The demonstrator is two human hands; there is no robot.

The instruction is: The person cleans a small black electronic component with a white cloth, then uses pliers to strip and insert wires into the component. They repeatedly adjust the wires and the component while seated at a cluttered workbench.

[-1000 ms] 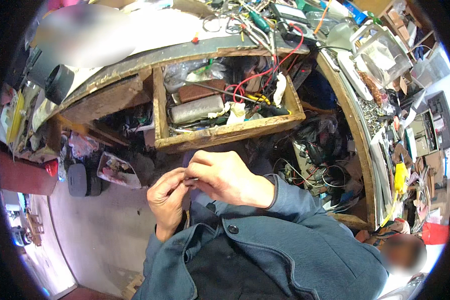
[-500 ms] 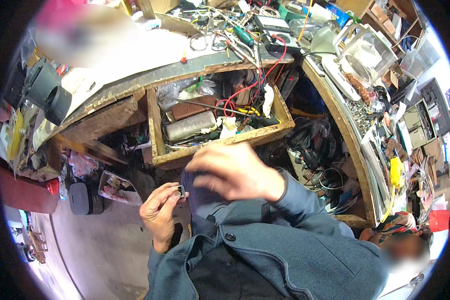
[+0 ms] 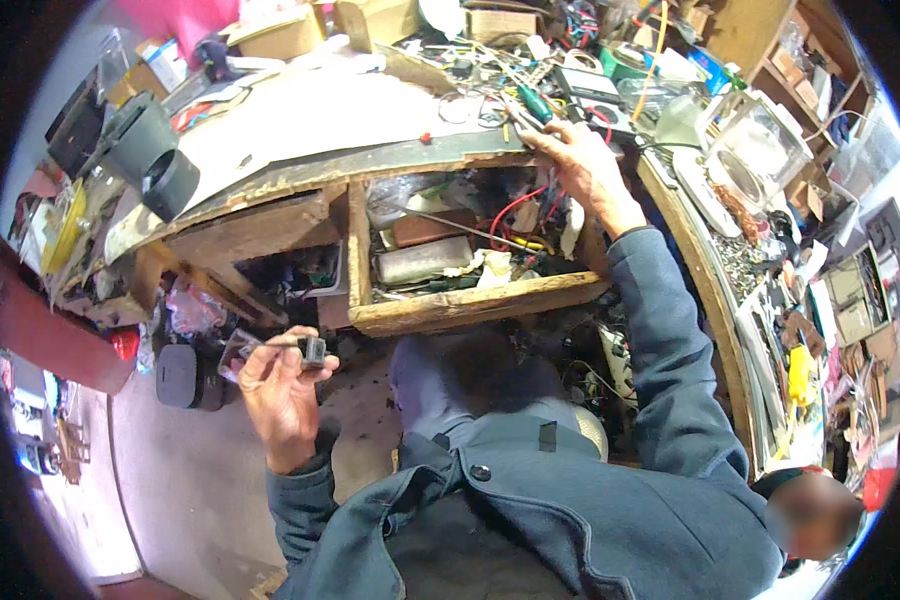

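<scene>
My left hand [image 3: 280,400] is raised over the floor, left of my knees. Its fingers and thumb pinch a small dark block with a squared end and a greyish rim [image 3: 312,352]. Stretched forward to the bench's front edge, my right hand [image 3: 588,172] has its fingers closed together at the tips, among thin metal tools. Just beyond those fingertips lies a green-handled tool [image 3: 534,102]. What the right fingers grip, if anything, is too small to make out.
An open wooden drawer [image 3: 480,302] full of cables and parts juts out below my right hand. A white sheet [image 3: 320,115] covers the bench's left part. Grey cylindrical containers [image 3: 150,150] stand at its left. Clutter fills the right-hand bench; a person's head shows at lower right.
My right hand has gone from beside the left hand up and forward to the tools on the bench. My left hand has shifted left and turned, still holding the small block.
</scene>
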